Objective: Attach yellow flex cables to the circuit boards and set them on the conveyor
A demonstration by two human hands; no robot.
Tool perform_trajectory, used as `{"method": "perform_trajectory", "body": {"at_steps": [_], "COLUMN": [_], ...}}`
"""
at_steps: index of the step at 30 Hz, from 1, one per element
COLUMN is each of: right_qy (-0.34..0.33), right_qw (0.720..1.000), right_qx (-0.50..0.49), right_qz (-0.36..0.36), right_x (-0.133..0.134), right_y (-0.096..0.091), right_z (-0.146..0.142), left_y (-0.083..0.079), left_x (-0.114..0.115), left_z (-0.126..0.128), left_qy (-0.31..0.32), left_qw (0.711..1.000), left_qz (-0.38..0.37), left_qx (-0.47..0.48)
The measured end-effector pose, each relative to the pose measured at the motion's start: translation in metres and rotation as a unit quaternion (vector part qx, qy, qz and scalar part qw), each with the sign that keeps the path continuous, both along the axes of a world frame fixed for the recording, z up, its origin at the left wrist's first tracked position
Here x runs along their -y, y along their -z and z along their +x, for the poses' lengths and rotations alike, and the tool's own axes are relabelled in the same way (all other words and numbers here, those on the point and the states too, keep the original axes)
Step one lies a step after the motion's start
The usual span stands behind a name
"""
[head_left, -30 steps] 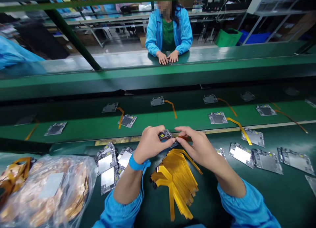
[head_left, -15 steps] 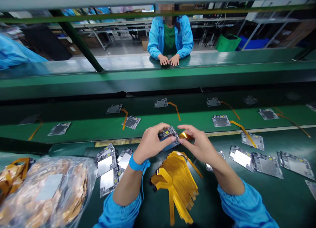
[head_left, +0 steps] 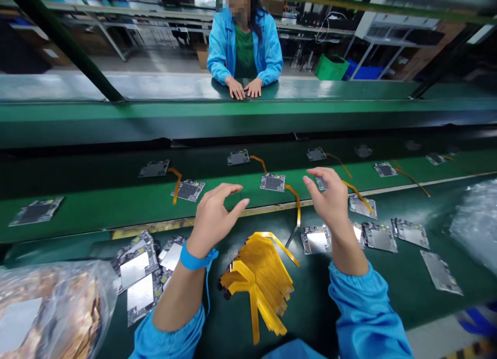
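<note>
My left hand (head_left: 217, 214), with a blue strap at its wrist, hovers at the near edge of the belt. Its fingers are apart and hold nothing. My right hand (head_left: 329, 197) is raised over the belt's edge, also open, partly covering a circuit board behind it. Between the hands a circuit board (head_left: 273, 183) lies flat on the green belt. Its orange flex cable (head_left: 297, 203) bends down over the near edge onto the worktop. Below the hands a fanned stack of yellow flex cables (head_left: 264, 276) rests on the worktop.
Loose circuit boards (head_left: 140, 276) are piled at left, beside a clear plastic bag (head_left: 58, 307) of copper-coloured parts. More boards (head_left: 380, 237) lie at right, near another plastic bag (head_left: 476, 219). Boards with cables line the belt (head_left: 229, 196). A co-worker (head_left: 245, 48) sits across, hands on the far ledge.
Both hands have let go of the circuit board and its flex cable, which now lie at the belt's near side. The hands have moved apart, and the view has shifted rightward.
</note>
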State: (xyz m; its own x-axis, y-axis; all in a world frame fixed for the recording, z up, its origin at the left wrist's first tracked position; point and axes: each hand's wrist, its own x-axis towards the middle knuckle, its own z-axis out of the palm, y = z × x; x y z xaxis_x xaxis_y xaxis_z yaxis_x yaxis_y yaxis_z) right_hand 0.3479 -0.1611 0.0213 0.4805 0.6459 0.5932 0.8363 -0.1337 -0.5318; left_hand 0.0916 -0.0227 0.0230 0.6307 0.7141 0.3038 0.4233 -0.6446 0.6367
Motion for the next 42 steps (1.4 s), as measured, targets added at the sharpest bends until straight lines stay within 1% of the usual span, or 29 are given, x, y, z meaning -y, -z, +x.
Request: {"method": "perform_trajectory", "body": {"at_steps": [2, 4, 5, 8, 10, 13, 15, 17, 20, 23, 26, 28, 30, 31, 34, 36, 37, 39, 42], "right_qy": [-0.013, -0.035, -0.047, -0.071, -0.085, -0.083, -0.07, -0.068, -0.092, -0.125, -0.142, -0.145, -0.166, -0.186, -0.257, -0.293, -0.304, -0.314, -0.291], "right_qw": [0.999, 0.99, 0.981, 0.939, 0.906, 0.867, 0.858, 0.86, 0.871, 0.882, 0.906, 0.93, 0.942, 0.943, 0.934, 0.929, 0.929, 0.933, 0.946], "right_qx": [0.007, 0.02, 0.027, 0.042, 0.053, 0.071, 0.067, 0.05, 0.009, -0.057, -0.099, -0.095, -0.083, -0.077, -0.07, -0.07, -0.072, -0.08, -0.106], "right_qz": [-0.049, -0.136, -0.188, -0.334, -0.411, -0.486, -0.505, -0.503, -0.483, -0.451, -0.386, -0.325, -0.279, -0.264, -0.239, -0.217, -0.199, -0.156, -0.091], "right_x": [0.01, 0.026, 0.035, 0.065, 0.083, 0.101, 0.109, 0.116, 0.129, 0.139, 0.134, 0.121, 0.101, 0.089, 0.051, 0.029, 0.02, 0.005, -0.008], "right_y": [0.001, 0.004, 0.007, 0.016, 0.022, 0.03, 0.035, 0.037, 0.037, 0.029, 0.018, 0.011, 0.006, 0.003, -0.004, -0.007, -0.007, -0.007, -0.006], "right_z": [0.002, 0.006, 0.01, 0.018, 0.022, 0.021, 0.019, 0.018, 0.017, 0.014, 0.006, -0.004, -0.017, -0.025, -0.053, -0.071, -0.08, -0.094, -0.107], "left_y": [-0.002, -0.004, -0.006, -0.009, -0.01, -0.01, -0.008, -0.007, -0.005, -0.006, -0.007, -0.01, -0.013, -0.015, -0.021, -0.024, -0.025, -0.026, -0.026], "left_x": [0.0, -0.001, -0.001, 0.0, 0.001, 0.001, 0.0, 0.0, 0.0, 0.003, 0.007, 0.011, 0.015, 0.016, 0.019, 0.018, 0.017, 0.015, 0.008], "left_z": [-0.001, -0.003, -0.003, -0.004, -0.003, -0.004, -0.004, -0.005, -0.006, -0.004, -0.002, 0.0, 0.001, 0.001, 0.0, -0.001, -0.001, -0.002, -0.005], "left_qy": [0.008, 0.018, 0.024, 0.039, 0.044, 0.049, 0.05, 0.049, 0.054, 0.072, 0.106, 0.137, 0.166, 0.182, 0.244, 0.293, 0.306, 0.304, 0.258], "left_qw": [1.0, 0.999, 0.999, 0.998, 0.997, 0.998, 0.998, 0.999, 0.998, 0.997, 0.992, 0.987, 0.981, 0.976, 0.958, 0.94, 0.934, 0.934, 0.948], "left_qz": [-0.007, -0.013, -0.016, -0.025, -0.025, -0.02, -0.016, -0.015, -0.023, -0.041, -0.062, -0.08, -0.104, -0.115, -0.15, -0.176, -0.183, -0.184, -0.186], "left_qx": [-0.013, -0.027, -0.034, -0.051, -0.054, -0.043, -0.029, -0.017, -0.006, 0.003, 0.007, 0.009, 0.014, 0.016, 0.018, -0.005, -0.018, -0.029, 0.001]}}
